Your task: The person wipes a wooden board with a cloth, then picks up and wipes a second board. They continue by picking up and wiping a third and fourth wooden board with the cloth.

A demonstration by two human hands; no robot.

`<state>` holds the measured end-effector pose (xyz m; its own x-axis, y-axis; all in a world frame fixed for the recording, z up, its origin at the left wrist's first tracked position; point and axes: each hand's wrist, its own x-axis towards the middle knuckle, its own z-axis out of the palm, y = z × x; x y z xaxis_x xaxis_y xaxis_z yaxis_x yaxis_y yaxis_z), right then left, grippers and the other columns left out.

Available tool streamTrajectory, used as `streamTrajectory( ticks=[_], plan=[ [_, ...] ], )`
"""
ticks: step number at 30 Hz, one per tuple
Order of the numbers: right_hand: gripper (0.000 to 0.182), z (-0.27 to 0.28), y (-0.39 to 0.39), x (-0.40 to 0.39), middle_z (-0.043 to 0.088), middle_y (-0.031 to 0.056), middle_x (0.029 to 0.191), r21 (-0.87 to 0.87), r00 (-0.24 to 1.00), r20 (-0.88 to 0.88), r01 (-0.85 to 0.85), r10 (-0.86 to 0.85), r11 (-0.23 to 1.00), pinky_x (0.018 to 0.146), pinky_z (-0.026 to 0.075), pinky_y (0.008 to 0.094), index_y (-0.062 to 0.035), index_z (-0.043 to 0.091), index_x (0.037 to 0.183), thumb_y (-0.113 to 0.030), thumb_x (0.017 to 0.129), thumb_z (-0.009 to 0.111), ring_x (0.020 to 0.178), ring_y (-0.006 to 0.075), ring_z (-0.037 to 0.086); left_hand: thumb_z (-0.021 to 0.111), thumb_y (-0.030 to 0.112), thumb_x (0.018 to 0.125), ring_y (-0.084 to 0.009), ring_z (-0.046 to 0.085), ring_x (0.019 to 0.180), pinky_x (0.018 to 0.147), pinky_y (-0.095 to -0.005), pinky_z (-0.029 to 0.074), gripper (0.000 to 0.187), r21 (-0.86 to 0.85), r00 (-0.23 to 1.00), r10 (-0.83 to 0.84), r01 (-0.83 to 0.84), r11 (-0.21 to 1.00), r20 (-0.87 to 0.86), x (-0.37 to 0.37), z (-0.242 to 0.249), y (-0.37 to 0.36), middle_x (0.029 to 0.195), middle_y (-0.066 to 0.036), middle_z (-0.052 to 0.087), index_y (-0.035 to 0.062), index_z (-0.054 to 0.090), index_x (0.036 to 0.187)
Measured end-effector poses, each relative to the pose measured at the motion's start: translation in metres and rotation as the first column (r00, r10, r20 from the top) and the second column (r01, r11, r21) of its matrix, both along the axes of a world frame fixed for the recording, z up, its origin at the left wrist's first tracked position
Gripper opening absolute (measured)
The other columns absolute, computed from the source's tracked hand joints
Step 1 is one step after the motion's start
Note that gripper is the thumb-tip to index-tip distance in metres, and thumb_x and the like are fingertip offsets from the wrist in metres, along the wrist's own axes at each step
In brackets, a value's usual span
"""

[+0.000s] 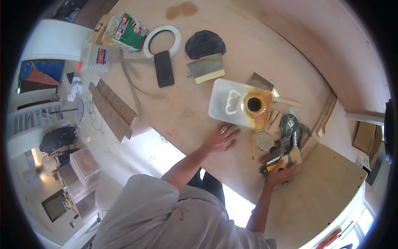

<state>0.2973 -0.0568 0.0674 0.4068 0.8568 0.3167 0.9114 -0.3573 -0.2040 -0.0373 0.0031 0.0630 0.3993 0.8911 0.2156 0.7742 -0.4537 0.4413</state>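
Note:
My left hand (pixel 222 138) lies flat on the plywood surface (pixel 178 112), fingers spread, a ring on one finger. Just beyond it stands a translucent plastic jug (pixel 221 99) with a white handle, brown-yellow glue smeared around its dark round opening. My right hand (pixel 280 176) reaches into a cluster of tools, its fingers curled around a yellow-and-black tool (pixel 275 165); the exact kind is partly hidden. Close to those fingers are a pale-bladed scraper or brush (pixel 295 155) and a dark cylinder (pixel 274 151). A yellow pencil (pixel 253 145) lies between my hands.
Farther off are a black phone (pixel 164 69), a white ring-shaped roll (pixel 177 38), a dark pad (pixel 205 44), a spreader (pixel 206 68) and a green box (pixel 126 33). A round green tape measure (pixel 290 123) lies beside the tools. Another person (pixel 58 143) bends at far left.

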Motion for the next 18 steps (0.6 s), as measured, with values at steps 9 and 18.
streamTrajectory(
  ticks=[9, 18],
  plan=[
    [0.061, 0.032, -0.013, -0.006, 0.047, 0.0265, 0.152, 0.017, 0.984, -0.163, 0.074, -0.07, 0.997, 0.116, 0.036, 0.0508, 0.0032, 0.039, 0.153, -0.031, 0.107, 0.057, 0.141, 0.044, 0.044, 0.072, 0.016, 0.086, -0.0325, 0.06, 0.113, 0.099, -0.0459, 0.048, 0.028, 0.068, 0.932, -0.108, 0.09, 0.994, 0.345, -0.031, -0.011, -0.005, 0.121, -0.011, 0.062, 0.011, 0.067, 0.113],
    [0.059, 0.069, -0.224, -0.134, 0.055, 0.0258, 0.14, -0.217, 0.961, -0.275, -0.096, 0.033, 0.971, 0.094, 0.05, 0.0469, 0.0035, 0.038, 0.152, -0.011, 0.1, 0.062, 0.1, 0.034, 0.064, 0.068, 0.017, 0.092, -0.0347, 0.072, 0.094, 0.08, -0.0466, 0.056, 0.017, -0.099, 0.711, 0.628, -0.633, 0.767, 0.315, -0.215, 0.06, 0.224, 0.097, -0.019, 0.072, 0.0042, 0.07, 0.104]
  ],
)
